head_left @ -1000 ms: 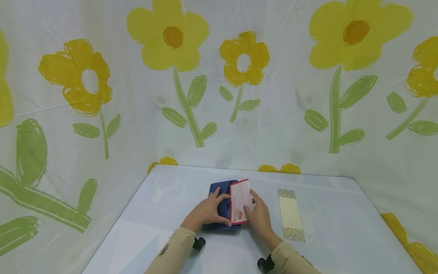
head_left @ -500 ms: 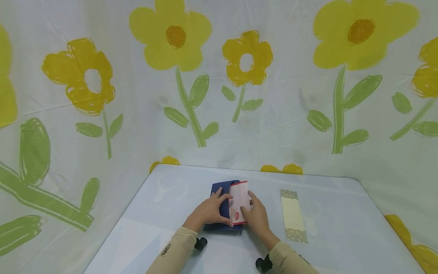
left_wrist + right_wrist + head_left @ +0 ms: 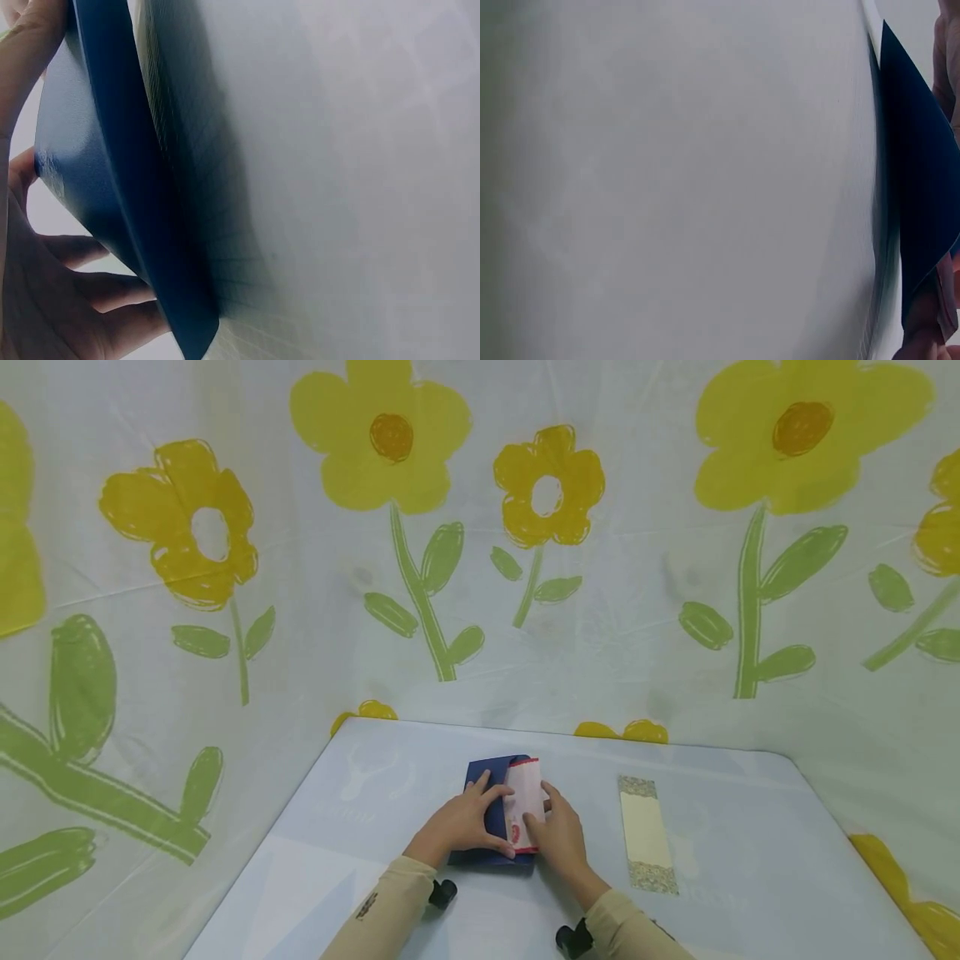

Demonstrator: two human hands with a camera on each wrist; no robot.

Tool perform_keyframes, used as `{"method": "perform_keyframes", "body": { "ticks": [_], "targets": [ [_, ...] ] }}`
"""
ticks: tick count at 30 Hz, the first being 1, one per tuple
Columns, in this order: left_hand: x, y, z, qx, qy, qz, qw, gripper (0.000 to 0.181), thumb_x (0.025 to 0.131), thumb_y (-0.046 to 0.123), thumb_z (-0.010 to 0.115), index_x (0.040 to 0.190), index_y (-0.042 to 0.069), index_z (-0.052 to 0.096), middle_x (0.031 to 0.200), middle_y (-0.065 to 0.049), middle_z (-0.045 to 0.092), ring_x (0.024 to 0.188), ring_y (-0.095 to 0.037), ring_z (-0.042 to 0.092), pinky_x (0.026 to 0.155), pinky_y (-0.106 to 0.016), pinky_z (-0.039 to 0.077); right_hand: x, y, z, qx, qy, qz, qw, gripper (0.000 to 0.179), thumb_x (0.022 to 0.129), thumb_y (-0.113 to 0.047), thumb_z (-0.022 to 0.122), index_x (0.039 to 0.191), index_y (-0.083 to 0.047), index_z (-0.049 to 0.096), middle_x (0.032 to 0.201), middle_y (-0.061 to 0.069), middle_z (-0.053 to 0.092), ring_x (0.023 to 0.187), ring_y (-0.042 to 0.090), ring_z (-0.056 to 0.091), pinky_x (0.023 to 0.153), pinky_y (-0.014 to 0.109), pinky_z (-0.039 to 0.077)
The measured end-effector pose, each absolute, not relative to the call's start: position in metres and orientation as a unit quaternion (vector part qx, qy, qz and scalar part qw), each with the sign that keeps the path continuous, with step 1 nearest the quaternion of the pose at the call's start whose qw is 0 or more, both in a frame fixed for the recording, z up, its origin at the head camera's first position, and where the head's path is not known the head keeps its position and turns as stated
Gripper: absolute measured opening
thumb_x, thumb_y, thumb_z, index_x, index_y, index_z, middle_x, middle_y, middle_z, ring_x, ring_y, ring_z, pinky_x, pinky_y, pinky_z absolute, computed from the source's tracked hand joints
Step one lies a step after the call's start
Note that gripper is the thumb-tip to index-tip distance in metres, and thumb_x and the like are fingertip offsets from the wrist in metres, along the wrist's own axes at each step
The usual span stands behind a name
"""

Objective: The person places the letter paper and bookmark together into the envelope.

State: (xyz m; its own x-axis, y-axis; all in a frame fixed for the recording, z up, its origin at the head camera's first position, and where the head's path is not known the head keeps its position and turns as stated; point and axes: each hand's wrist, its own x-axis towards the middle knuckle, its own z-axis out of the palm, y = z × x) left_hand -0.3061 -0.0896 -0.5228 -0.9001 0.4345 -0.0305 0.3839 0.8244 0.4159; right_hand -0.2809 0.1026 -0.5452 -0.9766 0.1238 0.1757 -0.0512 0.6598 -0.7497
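Note:
A dark blue envelope (image 3: 495, 820) lies on the table, with a pink card (image 3: 523, 797) edged in red partly inside its right-hand opening. My left hand (image 3: 456, 827) holds the envelope, forefinger and thumb spread along the opening. In the left wrist view, fingers of the left hand (image 3: 52, 292) touch the edge of the blue envelope (image 3: 142, 165). From the right, my right hand (image 3: 561, 837) pinches the card's outer side. The right wrist view shows the envelope (image 3: 926, 172) at its right border; the card's inner part is hidden.
To the right of the hands lies a cream paper strip (image 3: 647, 833) with speckled ends. The white table (image 3: 390, 760) meets a flower-printed curtain (image 3: 637, 635) at its back and sides. Dark wrist cameras hang below both sleeves.
My right hand has moved a little left with the pink card, and less of the card shows outside the envelope. The left hand keeps its hold. The head view has shifted slightly.

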Motion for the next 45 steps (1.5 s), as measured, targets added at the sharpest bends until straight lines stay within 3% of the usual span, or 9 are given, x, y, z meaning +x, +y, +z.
{"method": "perform_keyframes", "body": {
  "ticks": [10, 18, 37, 45],
  "targets": [
    [-0.3047, -0.0925, -0.5238, 0.212, 0.953, 0.206, 0.061, 0.099, 0.063, 0.074, 0.083, 0.148, 0.038, 0.047, 0.166, -0.017, 0.025, 0.144, -0.05, 0.035, 0.103, -0.064, 0.044, -0.2778, 0.1045, -0.5447, -0.018, -0.904, 0.412, 0.114, 0.059, 0.09, -0.021, 0.076, 0.143, -0.005, 0.056, 0.1, 0.007, 0.066, 0.074, 0.017, 0.052, 0.064, 0.029, 0.044],
    [-0.304, -0.0928, -0.5227, 0.209, 0.954, 0.204, 0.063, 0.098, 0.063, 0.074, 0.083, 0.147, 0.039, 0.047, 0.166, -0.017, 0.025, 0.144, -0.049, 0.035, 0.102, -0.064, 0.044, -0.2762, 0.106, -0.546, 0.007, -0.901, 0.414, 0.128, 0.041, 0.087, -0.013, 0.075, 0.126, -0.007, 0.07, 0.094, 0.005, 0.064, 0.066, 0.013, 0.045, 0.057, 0.026, 0.037],
    [-0.3059, -0.0859, -0.5206, 0.219, 0.95, 0.213, 0.061, 0.098, 0.063, 0.072, 0.084, 0.147, 0.038, 0.047, 0.166, -0.018, 0.025, 0.144, -0.049, 0.034, 0.103, -0.064, 0.044, -0.2756, 0.0971, -0.5417, 0.003, -0.908, 0.403, 0.115, 0.04, 0.087, -0.015, 0.077, 0.126, -0.008, 0.071, 0.094, 0.002, 0.063, 0.08, 0.017, 0.055, 0.072, 0.035, 0.047],
    [-0.3053, -0.0892, -0.5201, 0.215, 0.953, 0.202, 0.062, 0.099, 0.063, 0.073, 0.084, 0.147, 0.038, 0.047, 0.166, -0.018, 0.025, 0.144, -0.05, 0.035, 0.102, -0.064, 0.044, -0.2745, 0.0971, -0.5403, 0.012, -0.901, 0.411, 0.135, 0.045, 0.088, -0.017, 0.077, 0.132, -0.009, 0.067, 0.114, 0.011, 0.066, 0.089, 0.023, 0.061, 0.081, 0.045, 0.052]
  ]
}}
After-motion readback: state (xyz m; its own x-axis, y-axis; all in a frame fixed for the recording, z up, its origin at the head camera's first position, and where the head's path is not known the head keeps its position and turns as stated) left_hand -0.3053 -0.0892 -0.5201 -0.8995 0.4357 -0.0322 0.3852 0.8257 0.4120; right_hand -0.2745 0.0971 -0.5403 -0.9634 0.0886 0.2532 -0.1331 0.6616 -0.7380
